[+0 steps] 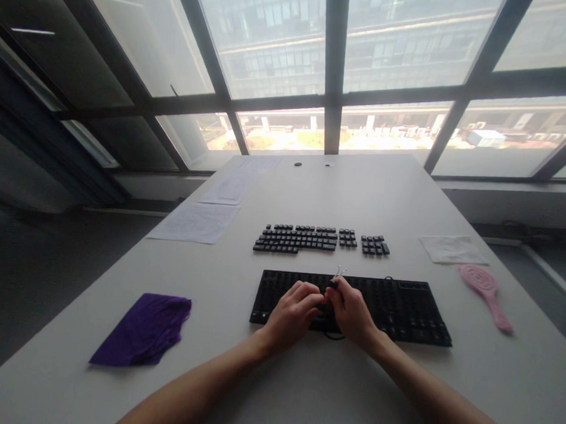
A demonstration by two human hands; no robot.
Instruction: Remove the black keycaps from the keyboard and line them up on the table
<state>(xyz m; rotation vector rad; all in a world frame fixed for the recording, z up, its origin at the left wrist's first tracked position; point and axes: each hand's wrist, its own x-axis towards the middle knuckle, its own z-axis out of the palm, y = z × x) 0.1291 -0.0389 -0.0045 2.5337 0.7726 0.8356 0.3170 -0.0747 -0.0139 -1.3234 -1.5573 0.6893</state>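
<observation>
A black keyboard base (402,307) lies on the white table (310,382) in front of me, with its keys taken off. The loose black keycaps (305,238) lie in rows further back. My left hand (291,314) rests curled on the middle of the keyboard. My right hand (351,310) is closed beside it, gripping a small keycap puller (337,277) whose wire prongs stick up above my fingers. Both hands touch over the keyboard's centre. What my left fingers hold, if anything, is hidden.
A purple cloth (145,330) lies at the left front. A pink hairbrush (485,292) and a white cloth (451,248) lie at the right. Paper sheets (196,222) sit at the back left. Large windows stand beyond the table's far edge.
</observation>
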